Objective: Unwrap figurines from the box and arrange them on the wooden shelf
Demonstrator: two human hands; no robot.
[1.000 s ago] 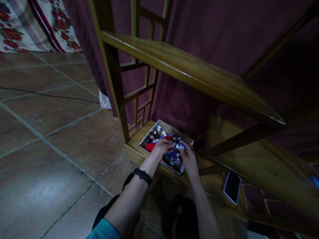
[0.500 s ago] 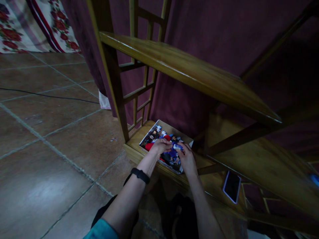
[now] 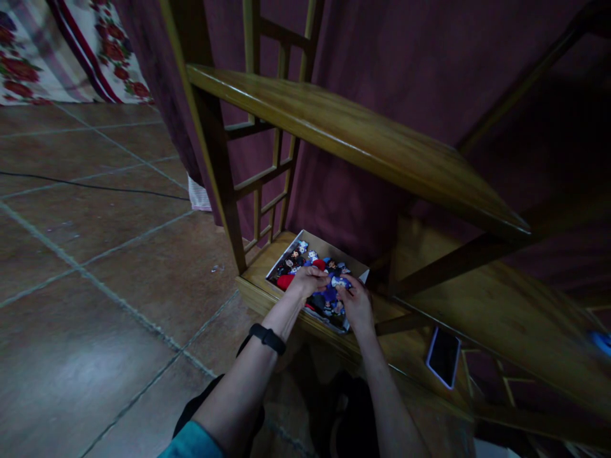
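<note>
A shallow open cardboard box [image 3: 329,242] stands on the low wooden shelf, filled with several small cartoon-like figures in red, black, white and blue. Just above its contents, my right hand [image 3: 358,304] pinches a small blue, purple and white figure [image 3: 340,281] between thumb and fingers. My left hand [image 3: 308,283], palm side turned inward, has its fingertips closed together at the left side of the same figure. The exact shape of the figure is too small and dim to make out, and the fingers cover part of it.
A wooden shelf board [image 3: 353,133] juts out above the box, beside a lattice side panel [image 3: 267,172]. A phone [image 3: 443,357] lies on the low shelf to the right. Purple curtain [image 3: 363,63] hangs behind. A black cable [image 3: 95,186] crosses the tiled floor.
My right hand's fingers have shifted slightly around the small figure. The left hand stays nearly still. The whole view has drifted a little.
</note>
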